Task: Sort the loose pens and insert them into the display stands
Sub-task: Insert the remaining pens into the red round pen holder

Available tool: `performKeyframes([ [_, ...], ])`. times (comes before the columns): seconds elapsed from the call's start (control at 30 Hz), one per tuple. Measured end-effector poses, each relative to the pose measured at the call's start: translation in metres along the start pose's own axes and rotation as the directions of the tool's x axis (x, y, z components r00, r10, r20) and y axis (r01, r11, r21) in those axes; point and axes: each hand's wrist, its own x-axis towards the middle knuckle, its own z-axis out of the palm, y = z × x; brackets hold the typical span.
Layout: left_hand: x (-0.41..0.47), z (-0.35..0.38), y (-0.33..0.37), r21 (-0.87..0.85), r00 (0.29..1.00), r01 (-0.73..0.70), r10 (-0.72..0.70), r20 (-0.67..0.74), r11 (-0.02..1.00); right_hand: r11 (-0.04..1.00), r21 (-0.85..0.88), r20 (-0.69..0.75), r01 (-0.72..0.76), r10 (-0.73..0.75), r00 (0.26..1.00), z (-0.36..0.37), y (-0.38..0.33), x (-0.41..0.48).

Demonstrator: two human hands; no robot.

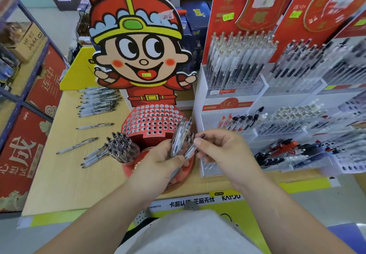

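Note:
My left hand (158,164) grips a bundle of clear pens (181,136) that points up, just in front of the red display stand (152,121) with its many round holes. My right hand (223,150) pinches a single pen (193,149) at the right edge of that bundle. A tight cluster of dark-capped pens (121,147) stands in the stand's lower left part. Loose white pens (97,103) lie in a row on the wooden table (65,174) at the back left, with a few more (77,145) scattered nearer.
A cartoon figure cutout (138,45) rises behind the red stand. To the right, white tiered racks (277,103) hold several rows of pens under red signboards. A blue shelf with red boxes (25,144) stands at the left. The table's front edge is near my body.

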Motion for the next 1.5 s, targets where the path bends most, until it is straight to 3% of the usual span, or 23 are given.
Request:
performKeyframes([
  [0.13,0.003,0.009,0.001,-0.076,0.998,0.039,-0.042,-0.039,0.996,1.0,-0.016,-0.018,0.023,-0.024,1.0,-0.006,0.001,0.003],
  [0.27,0.014,-0.003,-0.006,-0.11,0.964,0.098,-0.121,-0.235,0.989,0.992,-0.042,-0.071,0.117,-0.12,0.99,-0.022,-0.008,0.009],
  [0.37,0.018,-0.019,-0.011,-0.112,0.949,0.105,-0.133,-0.285,0.988,0.96,-0.19,-0.116,0.207,-0.231,0.966,-0.034,-0.012,0.012],
  [0.53,0.014,-0.023,-0.011,-0.212,0.961,0.084,-0.136,-0.242,0.974,0.764,-0.568,-0.046,0.307,-0.401,0.915,-0.032,0.006,0.019],
  [0.67,0.011,-0.021,-0.012,-0.263,0.967,0.096,-0.152,-0.203,0.96,0.662,-0.65,0.022,0.374,-0.475,0.88,-0.024,0.026,0.025],
  [1.07,0.006,-0.024,-0.014,-0.281,0.966,0.114,-0.173,-0.195,0.953,0.575,-0.737,0.086,0.354,-0.44,0.894,-0.007,0.055,0.039],
  [1.5,0.001,-0.027,-0.013,-0.253,0.983,0.102,-0.136,-0.122,0.962,0.606,-0.744,0.018,0.282,-0.404,0.915,0.004,0.063,0.048],
])
